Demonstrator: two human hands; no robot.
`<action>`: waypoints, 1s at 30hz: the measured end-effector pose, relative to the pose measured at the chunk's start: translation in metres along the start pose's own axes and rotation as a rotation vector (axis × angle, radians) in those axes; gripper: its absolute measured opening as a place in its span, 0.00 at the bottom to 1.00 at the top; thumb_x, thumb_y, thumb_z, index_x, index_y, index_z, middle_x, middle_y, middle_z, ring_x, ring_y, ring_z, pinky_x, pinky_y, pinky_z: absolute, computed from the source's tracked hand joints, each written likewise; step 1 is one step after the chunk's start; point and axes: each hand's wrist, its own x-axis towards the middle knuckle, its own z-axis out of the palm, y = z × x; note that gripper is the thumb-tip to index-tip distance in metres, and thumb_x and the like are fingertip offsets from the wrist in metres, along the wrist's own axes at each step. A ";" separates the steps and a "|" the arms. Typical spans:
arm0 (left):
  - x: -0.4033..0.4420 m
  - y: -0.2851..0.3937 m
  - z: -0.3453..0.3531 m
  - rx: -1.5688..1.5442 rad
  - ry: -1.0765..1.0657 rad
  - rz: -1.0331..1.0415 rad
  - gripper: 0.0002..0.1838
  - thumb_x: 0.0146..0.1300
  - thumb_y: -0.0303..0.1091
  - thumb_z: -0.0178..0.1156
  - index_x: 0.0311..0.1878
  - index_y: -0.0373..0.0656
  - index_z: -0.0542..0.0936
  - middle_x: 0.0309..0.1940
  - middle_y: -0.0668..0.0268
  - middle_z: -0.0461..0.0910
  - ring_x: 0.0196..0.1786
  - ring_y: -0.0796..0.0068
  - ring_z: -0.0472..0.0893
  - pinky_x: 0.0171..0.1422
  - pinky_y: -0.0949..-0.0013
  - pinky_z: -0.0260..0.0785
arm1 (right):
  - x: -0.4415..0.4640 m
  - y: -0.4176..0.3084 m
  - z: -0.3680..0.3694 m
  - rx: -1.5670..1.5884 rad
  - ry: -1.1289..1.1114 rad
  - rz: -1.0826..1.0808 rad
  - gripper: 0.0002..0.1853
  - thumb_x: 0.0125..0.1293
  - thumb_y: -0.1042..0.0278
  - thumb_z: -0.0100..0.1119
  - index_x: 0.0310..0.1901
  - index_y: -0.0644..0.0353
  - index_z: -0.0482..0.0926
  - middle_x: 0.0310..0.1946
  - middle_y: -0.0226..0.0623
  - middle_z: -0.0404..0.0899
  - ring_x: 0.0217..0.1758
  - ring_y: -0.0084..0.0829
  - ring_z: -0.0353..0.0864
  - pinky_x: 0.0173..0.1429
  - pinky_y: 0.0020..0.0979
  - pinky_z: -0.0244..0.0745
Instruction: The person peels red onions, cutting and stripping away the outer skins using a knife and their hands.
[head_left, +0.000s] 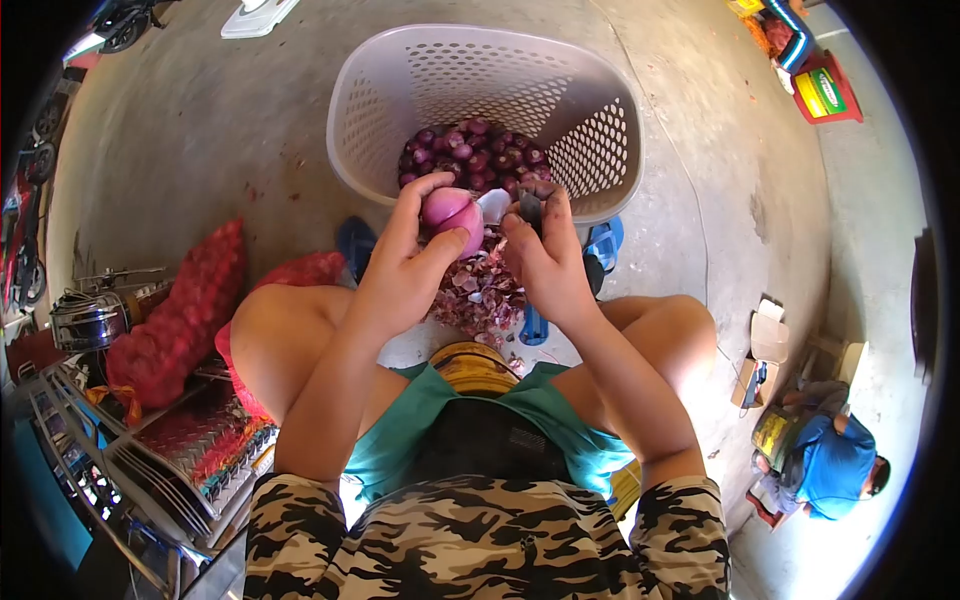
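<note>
My left hand (405,265) is closed around a peeled-looking pink-purple onion (455,220), with a dark crease down its side. Close to it on the right, my right hand (552,262) grips the dark handle of a small knife (530,210). A pale, shiny piece (493,206) lies between the onion and the knife; I cannot tell whether it is peel or blade. Below both hands, a heap of onion skins (480,295) covers the floor. Just beyond them stands a grey perforated basket (360,130) with many purple onions (480,150) at its bottom.
Red mesh sacks (185,320) lean at the left beside a metal rack (170,490). Blue slippers (606,240) sit near the basket. A cardboard box (768,335) lies to the right, near a seated person in a blue shirt (835,465). A red container (830,90) stands far right.
</note>
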 end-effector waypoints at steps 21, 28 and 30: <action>0.000 0.009 0.004 -0.486 -0.075 -0.291 0.21 0.66 0.39 0.49 0.60 0.42 0.67 0.46 0.63 0.75 0.40 0.73 0.78 0.33 0.75 0.68 | -0.006 -0.009 -0.002 0.247 -0.139 -0.005 0.04 0.69 0.72 0.51 0.41 0.60 0.67 0.28 0.32 0.73 0.17 0.17 0.65 0.19 0.21 0.59; 0.007 0.005 -0.013 -0.833 -0.043 -0.242 0.25 0.65 0.47 0.45 0.58 0.41 0.69 0.44 0.56 0.79 0.41 0.67 0.80 0.38 0.71 0.70 | -0.002 -0.030 -0.028 -0.062 -0.170 -0.118 0.06 0.67 0.69 0.53 0.41 0.60 0.69 0.27 0.35 0.73 0.19 0.26 0.72 0.23 0.26 0.67; 0.009 0.002 -0.018 -0.841 -0.008 -0.267 0.26 0.67 0.49 0.44 0.59 0.39 0.69 0.47 0.54 0.77 0.42 0.69 0.78 0.41 0.69 0.70 | 0.005 -0.022 -0.034 -0.510 -0.342 -0.324 0.09 0.64 0.68 0.56 0.42 0.62 0.70 0.28 0.39 0.74 0.24 0.36 0.76 0.28 0.33 0.72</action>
